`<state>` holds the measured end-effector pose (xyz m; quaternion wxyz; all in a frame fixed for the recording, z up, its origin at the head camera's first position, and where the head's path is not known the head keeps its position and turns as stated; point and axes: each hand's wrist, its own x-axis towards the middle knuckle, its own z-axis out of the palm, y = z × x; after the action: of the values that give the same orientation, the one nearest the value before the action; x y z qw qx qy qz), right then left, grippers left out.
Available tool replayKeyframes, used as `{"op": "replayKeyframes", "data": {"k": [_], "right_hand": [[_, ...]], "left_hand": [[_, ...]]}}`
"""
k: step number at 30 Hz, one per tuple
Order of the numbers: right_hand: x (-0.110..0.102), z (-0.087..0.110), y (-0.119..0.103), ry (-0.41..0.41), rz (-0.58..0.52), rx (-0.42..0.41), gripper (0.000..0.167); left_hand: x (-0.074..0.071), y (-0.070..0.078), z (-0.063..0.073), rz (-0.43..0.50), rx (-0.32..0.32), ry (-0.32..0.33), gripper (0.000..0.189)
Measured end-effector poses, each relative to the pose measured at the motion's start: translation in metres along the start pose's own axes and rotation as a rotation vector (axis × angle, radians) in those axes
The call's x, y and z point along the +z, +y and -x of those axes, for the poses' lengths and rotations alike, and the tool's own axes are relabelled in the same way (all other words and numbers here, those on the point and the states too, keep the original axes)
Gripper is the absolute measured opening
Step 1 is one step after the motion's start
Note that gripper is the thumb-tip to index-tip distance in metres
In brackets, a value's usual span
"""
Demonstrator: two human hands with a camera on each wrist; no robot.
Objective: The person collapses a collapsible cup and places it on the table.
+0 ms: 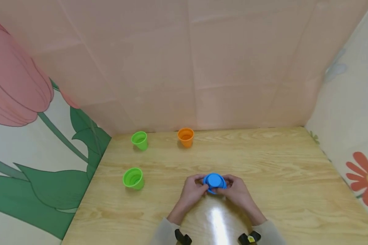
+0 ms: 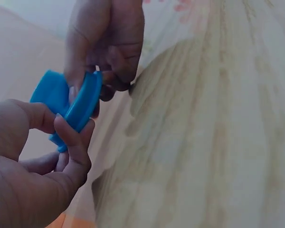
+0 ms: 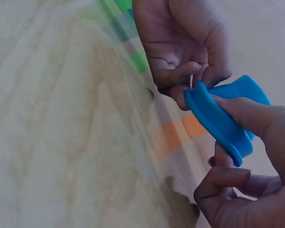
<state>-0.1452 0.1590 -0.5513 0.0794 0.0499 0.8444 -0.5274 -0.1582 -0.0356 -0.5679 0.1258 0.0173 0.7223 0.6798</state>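
Both hands hold a blue collapsible cup [image 1: 214,180] just above the front middle of the table. Its narrow end faces up toward the head camera, and its wide rim looks folded back into a flange. My left hand [image 1: 194,188] pinches the rim from the left, thumb on the near side and fingers round the outer edge. From the other side my right hand [image 1: 236,191] grips it, its thumb pressed between the rim and the cup's body. In the right wrist view the curved blue wall [image 3: 218,118] shows a deep groove along the rim.
Two green cups stand upright on the left, one farther back [image 1: 139,140] and one closer [image 1: 133,178]. An orange cup [image 1: 185,137] stands near the back edge of the wooden table [image 1: 282,163]. A pink cloth backdrop [image 1: 202,68] rises behind, with flower-printed panels at both sides.
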Motion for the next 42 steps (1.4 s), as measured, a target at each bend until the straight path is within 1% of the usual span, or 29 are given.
{"op": "replayKeyframes", "data": {"k": [2, 4, 9, 12, 16, 21, 24, 27, 29, 34, 38, 42], "right_hand": [[0.000, -0.001, 0.000, 0.005, -0.005, -0.016, 0.057], [0.000, 0.000, 0.001, -0.014, -0.030, -0.028, 0.056], [-0.004, 0.001, 0.004, -0.147, -0.105, -0.067, 0.059], [-0.011, -0.001, 0.003, -0.220, -0.154, -0.087, 0.063], [-0.021, -0.002, 0.000, -0.267, -0.234, -0.050, 0.064], [-0.027, 0.000, -0.001, -0.286, -0.291, -0.002, 0.061], [-0.026, 0.000, 0.000, -0.295, -0.309, 0.016, 0.061], [-0.024, 0.001, 0.000, -0.305, -0.324, 0.023, 0.061], [-0.023, 0.001, 0.001, -0.315, -0.332, 0.017, 0.061], [-0.023, 0.000, 0.002, -0.330, -0.365, 0.021, 0.060], [-0.025, -0.001, 0.003, -0.353, -0.391, 0.023, 0.059], [-0.025, -0.003, 0.003, -0.361, -0.405, 0.009, 0.058]], "left_hand": [[0.000, 0.001, 0.000, 0.013, 0.001, 0.006, 0.038], [-0.001, 0.000, 0.000, 0.034, -0.019, 0.004, 0.039], [-0.004, 0.001, 0.000, 0.076, -0.082, -0.022, 0.044], [-0.007, 0.005, -0.002, 0.082, -0.077, -0.026, 0.044], [-0.011, 0.009, -0.006, 0.076, -0.075, -0.036, 0.041], [-0.019, 0.009, -0.007, 0.120, -0.098, -0.108, 0.043], [-0.024, 0.009, -0.006, 0.150, -0.094, -0.150, 0.044], [-0.028, 0.010, -0.004, 0.166, -0.092, -0.179, 0.043], [-0.030, 0.009, -0.004, 0.176, -0.089, -0.194, 0.042], [-0.034, 0.008, -0.005, 0.229, -0.108, -0.227, 0.041], [-0.036, 0.010, -0.005, 0.266, -0.125, -0.251, 0.043], [-0.038, 0.013, -0.005, 0.284, -0.122, -0.259, 0.042]]}}
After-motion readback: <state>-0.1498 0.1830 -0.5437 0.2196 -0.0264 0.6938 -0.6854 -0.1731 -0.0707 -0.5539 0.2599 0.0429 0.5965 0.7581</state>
